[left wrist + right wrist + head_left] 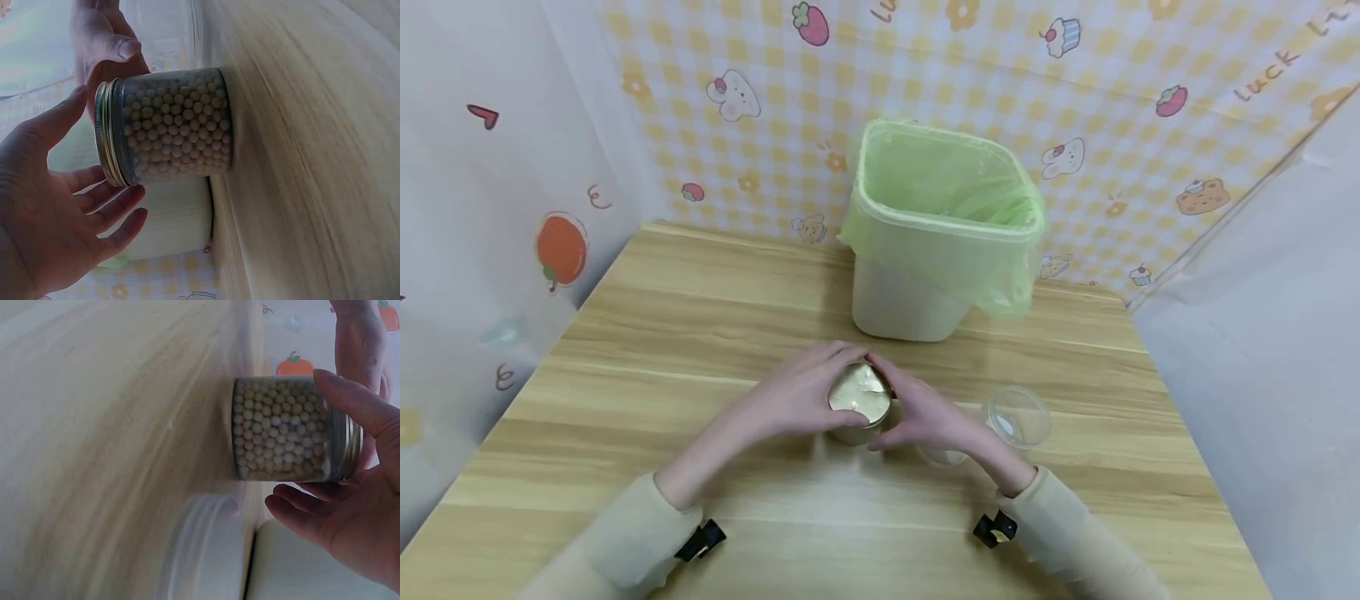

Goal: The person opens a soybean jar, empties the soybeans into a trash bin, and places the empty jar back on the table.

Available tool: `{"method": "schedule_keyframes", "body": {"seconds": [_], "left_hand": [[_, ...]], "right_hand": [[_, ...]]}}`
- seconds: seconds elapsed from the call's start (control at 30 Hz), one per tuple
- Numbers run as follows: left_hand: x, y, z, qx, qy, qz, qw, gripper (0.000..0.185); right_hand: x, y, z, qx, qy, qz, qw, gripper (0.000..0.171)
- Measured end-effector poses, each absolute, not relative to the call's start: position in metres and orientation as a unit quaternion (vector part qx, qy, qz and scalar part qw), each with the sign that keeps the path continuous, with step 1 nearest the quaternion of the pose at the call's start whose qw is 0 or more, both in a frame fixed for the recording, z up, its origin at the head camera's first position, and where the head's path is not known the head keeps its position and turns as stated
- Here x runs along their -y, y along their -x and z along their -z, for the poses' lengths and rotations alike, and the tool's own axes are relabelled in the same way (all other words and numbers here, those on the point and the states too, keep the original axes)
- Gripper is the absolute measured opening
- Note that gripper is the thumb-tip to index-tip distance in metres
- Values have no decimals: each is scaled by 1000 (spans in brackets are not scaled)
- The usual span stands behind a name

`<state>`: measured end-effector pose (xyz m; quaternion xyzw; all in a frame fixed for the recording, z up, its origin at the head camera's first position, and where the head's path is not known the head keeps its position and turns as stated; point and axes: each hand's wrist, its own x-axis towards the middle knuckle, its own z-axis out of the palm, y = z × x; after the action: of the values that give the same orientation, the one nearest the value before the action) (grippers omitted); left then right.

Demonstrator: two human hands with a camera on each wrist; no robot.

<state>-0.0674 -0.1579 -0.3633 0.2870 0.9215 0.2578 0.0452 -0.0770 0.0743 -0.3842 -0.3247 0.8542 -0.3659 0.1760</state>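
From the left wrist, I see the jar (212, 159) upright, full of pale beads (172, 131), its base seeming to meet the table (312, 137). The left hand (44, 200) holds the lid (107, 140) at the rim, thumb on one side and fingers on the other, probably because the ridged metal gives good purchase. The right hand (103, 37) is across from it.

From the right wrist, that right hand arches around the jar, thumb by its shoulder and fingers past the far side, perhaps to steady it. I cannot tell how firmly it touches, if at all. A pale ribbed rim lies nearby, cut off by the view's edge.

From the head, both hands meet over the jar in front of the bin (910, 296), which wears a green bag (1000, 279), likely folded over the rim to stay put. A clear tub (1036, 425) sits to the right. The table is streaky pale wood; behind it hangs yellow checked cloth (925, 50) with cartoon prints, and whitish sheets flank both sides.
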Motion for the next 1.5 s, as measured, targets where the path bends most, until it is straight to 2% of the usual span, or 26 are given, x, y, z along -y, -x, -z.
{"method": "schedule_keyframes", "body": {"seconds": [0.3,0.7,1.03,1.33,1.5], "left_hand": [[153,56,366,-920,-293,-257,52,100],[153,48,368,-922,-289,-258,26,90],[158,54,353,-899,-303,-317,7,92],[158,58,332,-880,-303,-365,-13,90],[156,61,328,-871,-315,-375,-37,89]], "right_hand": [[-68,73,393,-854,312,387,152,120],[-67,69,398,-870,272,389,136,110],[-76,75,381,-847,271,436,139,110],[-85,72,355,-805,290,499,139,85],[-86,71,351,-802,295,509,103,80]]}}
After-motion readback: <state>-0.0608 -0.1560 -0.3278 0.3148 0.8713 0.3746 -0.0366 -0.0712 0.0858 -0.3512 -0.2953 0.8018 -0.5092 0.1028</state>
